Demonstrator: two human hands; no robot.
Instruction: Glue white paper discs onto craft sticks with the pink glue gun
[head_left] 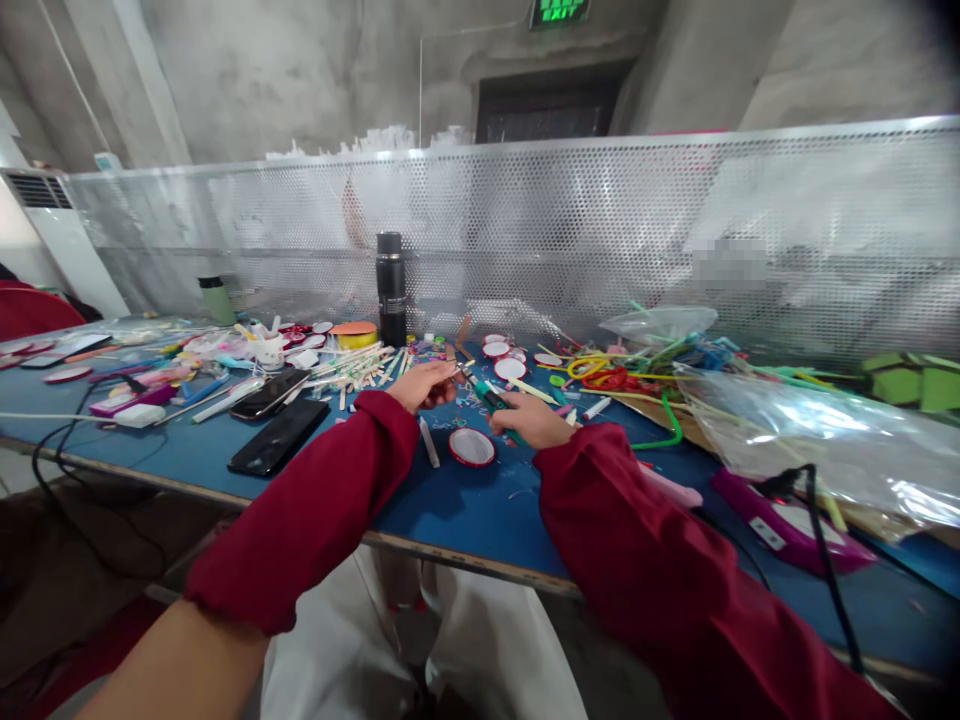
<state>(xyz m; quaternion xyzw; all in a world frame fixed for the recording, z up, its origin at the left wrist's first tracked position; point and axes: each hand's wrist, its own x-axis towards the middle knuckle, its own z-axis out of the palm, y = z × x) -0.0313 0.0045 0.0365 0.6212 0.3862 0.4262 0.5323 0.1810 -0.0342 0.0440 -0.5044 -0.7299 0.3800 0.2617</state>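
My right hand (534, 418) is closed around the green-and-black handles of what look like small pliers (490, 397), their metal tip pointing up and to the left. My left hand (426, 386) is pinched just left of that tip; what lies between its fingers is too small to make out. Below the hands, a round white disc with a red rim (472, 447) lies on the blue tabletop (450, 510). A whitish stick-like pen or tube (429, 443) rests just left of the disc.
Behind stand a black bottle (391, 290) and a perforated metal screen (540, 220). Wooden sticks (360, 368) and two dark phones (277, 437) lie left. Coloured pipe cleaners (600, 370), clear plastic bags (825, 430) and a purple corded device (791, 520) lie right.
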